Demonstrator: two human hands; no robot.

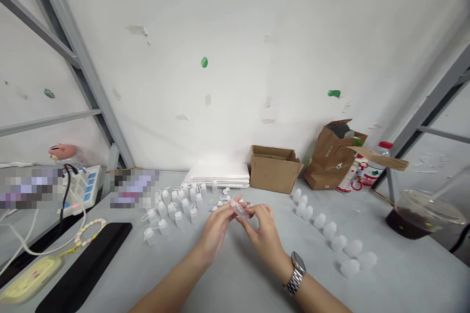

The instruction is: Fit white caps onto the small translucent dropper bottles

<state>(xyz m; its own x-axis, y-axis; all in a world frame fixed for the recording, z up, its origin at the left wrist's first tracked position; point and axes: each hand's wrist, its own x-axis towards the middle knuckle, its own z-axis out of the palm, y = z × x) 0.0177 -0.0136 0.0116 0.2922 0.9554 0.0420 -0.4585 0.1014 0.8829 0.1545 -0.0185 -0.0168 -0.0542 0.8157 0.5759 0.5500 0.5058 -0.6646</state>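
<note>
Between my two hands, at the middle of the desk, is a small translucent plastic bottle [241,210], tilted. My left hand [219,222] has its fingers closed at the bottle's upper left end. At the other end my right hand [262,225], with a watch on the wrist, pinches the bottle. Just beyond the fingers lie a few loose white caps [222,200]. Several small white bottles with strapped caps [178,217] stand in a group to the left. To the right, a slanting row of several translucent bottles [329,229] without visible caps reaches toward me.
Against the wall are a white stack of sheets [218,176], an open cardboard box [275,170] and a brown paper bag [326,156]. A lidded cup of dark drink [416,215] stands far right. Left are a black pad [88,264], a power strip [90,186] and cables.
</note>
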